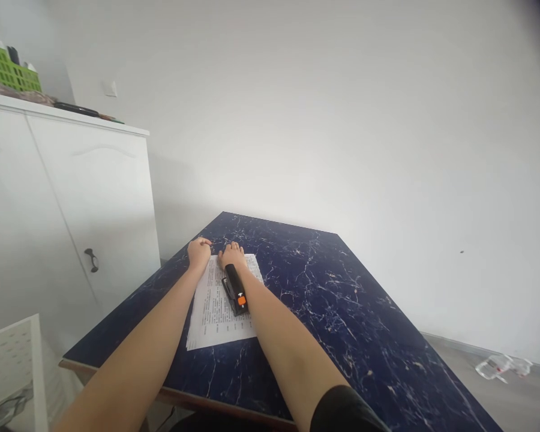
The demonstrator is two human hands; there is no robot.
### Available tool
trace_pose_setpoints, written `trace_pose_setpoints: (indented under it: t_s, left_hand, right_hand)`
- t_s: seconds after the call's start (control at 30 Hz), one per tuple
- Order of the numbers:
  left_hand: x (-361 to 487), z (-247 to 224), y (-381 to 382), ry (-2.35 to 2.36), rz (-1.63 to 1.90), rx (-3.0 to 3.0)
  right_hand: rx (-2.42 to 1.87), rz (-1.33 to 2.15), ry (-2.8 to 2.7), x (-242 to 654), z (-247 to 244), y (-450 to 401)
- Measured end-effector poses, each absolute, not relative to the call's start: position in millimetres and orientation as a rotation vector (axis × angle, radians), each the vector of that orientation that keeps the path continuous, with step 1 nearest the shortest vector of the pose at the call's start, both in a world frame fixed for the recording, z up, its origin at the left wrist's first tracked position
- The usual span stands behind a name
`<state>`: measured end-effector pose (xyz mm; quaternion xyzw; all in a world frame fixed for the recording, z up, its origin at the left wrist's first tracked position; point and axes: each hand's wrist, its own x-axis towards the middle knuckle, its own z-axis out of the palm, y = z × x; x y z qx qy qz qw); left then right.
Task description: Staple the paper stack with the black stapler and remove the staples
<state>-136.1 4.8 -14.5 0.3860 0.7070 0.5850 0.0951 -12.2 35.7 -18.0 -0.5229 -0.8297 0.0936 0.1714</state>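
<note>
Printed sheets of paper (210,318) lie on the dark blue marbled table, their edges slightly uneven at the near left corner. On top of them rests a black stapler (236,293) with an orange mark, its far end against my right wrist. My right hand (233,254) lies palm down over the far edge of the sheets, fingers stretched and a little apart. At the far left corner of the paper, my left hand (200,252) is closed with its fingers curled in. Whatever may be between those fingers is hidden.
The table (324,300) reaches back to a white wall. White cupboards (94,198) stand at the left, with a green basket (9,69) and other items on top. A white perforated rack (13,360) is at lower left. Clear plastic packaging (501,366) lies on the floor at right.
</note>
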Motion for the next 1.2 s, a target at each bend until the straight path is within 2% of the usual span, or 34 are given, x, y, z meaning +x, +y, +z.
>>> trace_pose_setpoints:
  t_s: [0.23,0.4,0.53,0.67,0.8,0.97,1.2]
  left_hand:
    - [-133.9,-7.5,-3.5,2.245,1.688,1.147]
    - [-116.5,5.2,-14.2,2.267,1.607,1.464]
    - [-91.5,15.8,-22.9,2.020,1.410,1.956]
    - [-57.9,21.4,-38.5,1.505,1.059,2.478]
    - [-25.5,19.2,-55.3,1.125,0.798,2.625]
    - [-7.8,10.7,-58.1,1.062,0.643,2.647]
    - [-14.4,10.7,-55.7,1.046,0.565,2.622]
  right_hand:
    - [-1.151,0.253,-2.561,12.7,-7.4,19.6]
    - [-1.050,0.291,-2.673,57.5,-11.6,-1.5]
    - [-1.090,0.266,-2.657,109.3,-11.3,-13.1]
    - [-1.130,0.244,-2.643,175.1,-10.7,-17.0]
    - [-1.147,0.278,-2.617,218.6,-11.2,-14.9]
    - [-1.185,0.323,-2.497,219.9,-6.1,-17.7]
    - [-1.394,0.355,-2.230,225.3,26.9,-38.5]
